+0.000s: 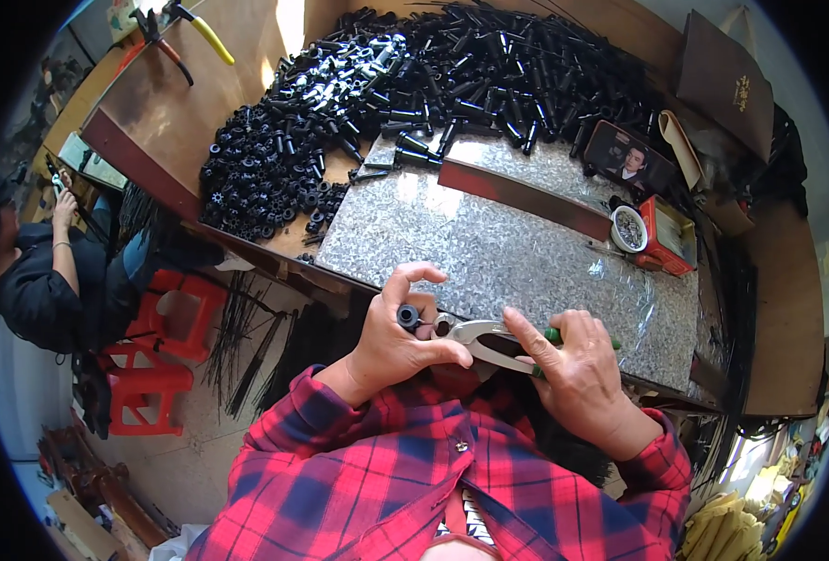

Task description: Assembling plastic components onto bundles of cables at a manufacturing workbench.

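The pliers (477,330) were of smooth, silvery metal with a satin sheen, their grips (553,335) a green that looked like plastic. The tubular piece (407,317) appeared to be matt black plastic. Heaped behind, long black tubes (545,70) caught glossy highlights, as did small black fittings (255,168). The speckled slab (489,252) resembled polished stone, reflecting light. The side panel (199,93) looked like smooth wood. Red stools (149,385) were shiny moulded plastic, the plaid shirt (358,486) soft matt cloth, the phone screen (620,154) glossy.
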The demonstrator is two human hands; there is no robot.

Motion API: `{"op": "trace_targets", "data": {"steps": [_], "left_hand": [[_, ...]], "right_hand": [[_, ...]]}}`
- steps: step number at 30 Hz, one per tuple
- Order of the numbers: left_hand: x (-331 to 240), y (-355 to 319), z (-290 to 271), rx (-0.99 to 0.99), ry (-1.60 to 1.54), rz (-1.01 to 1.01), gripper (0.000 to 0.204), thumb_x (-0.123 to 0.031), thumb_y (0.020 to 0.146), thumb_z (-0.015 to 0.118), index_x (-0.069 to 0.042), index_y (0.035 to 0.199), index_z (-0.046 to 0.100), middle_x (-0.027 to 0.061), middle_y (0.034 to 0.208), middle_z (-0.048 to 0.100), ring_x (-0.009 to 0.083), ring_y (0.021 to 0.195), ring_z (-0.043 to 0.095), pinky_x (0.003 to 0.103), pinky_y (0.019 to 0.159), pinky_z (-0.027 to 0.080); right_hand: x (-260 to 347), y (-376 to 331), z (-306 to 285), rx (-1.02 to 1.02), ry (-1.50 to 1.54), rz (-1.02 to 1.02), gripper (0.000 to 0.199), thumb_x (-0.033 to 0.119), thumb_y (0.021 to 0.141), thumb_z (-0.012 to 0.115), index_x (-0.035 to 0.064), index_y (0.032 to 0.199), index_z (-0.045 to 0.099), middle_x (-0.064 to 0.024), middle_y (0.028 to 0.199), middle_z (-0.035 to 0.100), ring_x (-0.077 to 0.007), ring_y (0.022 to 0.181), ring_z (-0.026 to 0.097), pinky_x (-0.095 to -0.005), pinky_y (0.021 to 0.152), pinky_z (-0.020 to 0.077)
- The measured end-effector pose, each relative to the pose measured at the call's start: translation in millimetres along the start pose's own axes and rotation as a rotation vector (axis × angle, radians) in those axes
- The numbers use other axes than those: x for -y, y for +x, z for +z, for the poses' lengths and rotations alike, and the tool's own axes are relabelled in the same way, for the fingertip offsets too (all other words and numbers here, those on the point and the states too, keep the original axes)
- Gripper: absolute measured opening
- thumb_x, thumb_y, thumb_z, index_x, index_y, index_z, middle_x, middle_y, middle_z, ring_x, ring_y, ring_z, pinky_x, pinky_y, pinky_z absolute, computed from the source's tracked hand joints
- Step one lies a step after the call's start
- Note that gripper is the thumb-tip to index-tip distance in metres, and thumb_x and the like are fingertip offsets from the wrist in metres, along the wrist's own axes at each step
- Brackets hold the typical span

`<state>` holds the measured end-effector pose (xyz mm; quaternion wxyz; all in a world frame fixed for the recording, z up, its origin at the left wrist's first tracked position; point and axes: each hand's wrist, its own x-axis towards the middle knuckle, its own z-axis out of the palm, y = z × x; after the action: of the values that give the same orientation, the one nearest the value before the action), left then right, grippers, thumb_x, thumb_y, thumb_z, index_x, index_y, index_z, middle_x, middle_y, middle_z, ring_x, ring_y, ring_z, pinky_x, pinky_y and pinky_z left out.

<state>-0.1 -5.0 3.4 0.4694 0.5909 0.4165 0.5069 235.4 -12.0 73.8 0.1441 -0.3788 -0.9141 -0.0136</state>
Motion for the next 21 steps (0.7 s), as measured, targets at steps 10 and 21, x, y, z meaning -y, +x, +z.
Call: {"op": "trace_targets", "data": {"steps": [10,21], "left_hand": [[-8,-5,4,0.109,0.112,0.064,0.07,-0.013,0.062,0.087,-0.006,0.116,0.043,-0.0062,0.057,0.048,-0.0002,0.054,0.042,0.016,0.052,0.028],[-6,6,11,0.058,0.02,0.155,0.058,0.003,0.07,0.071,-0.003,0.119,0.041,0.0064,0.08,0.058,0.0083,0.069,0.055,0.021,0.059,0.043]], "right_hand": [[12,-11,-9,0.119,0.021,0.031,0.055,0.013,0.08,0.062,0.0162,0.133,0.05,-0.0079,0.07,0.041,-0.0223,0.056,0.047,-0.0355,0.049,0.04],[4,-17,0,0.176,0.242,0.092,0.059,0.024,0.082,0.063,0.0174,0.137,0.044,-0.0115,0.073,0.047,-0.0269,0.061,0.053,-0.0385,0.054,0.0442]]}}
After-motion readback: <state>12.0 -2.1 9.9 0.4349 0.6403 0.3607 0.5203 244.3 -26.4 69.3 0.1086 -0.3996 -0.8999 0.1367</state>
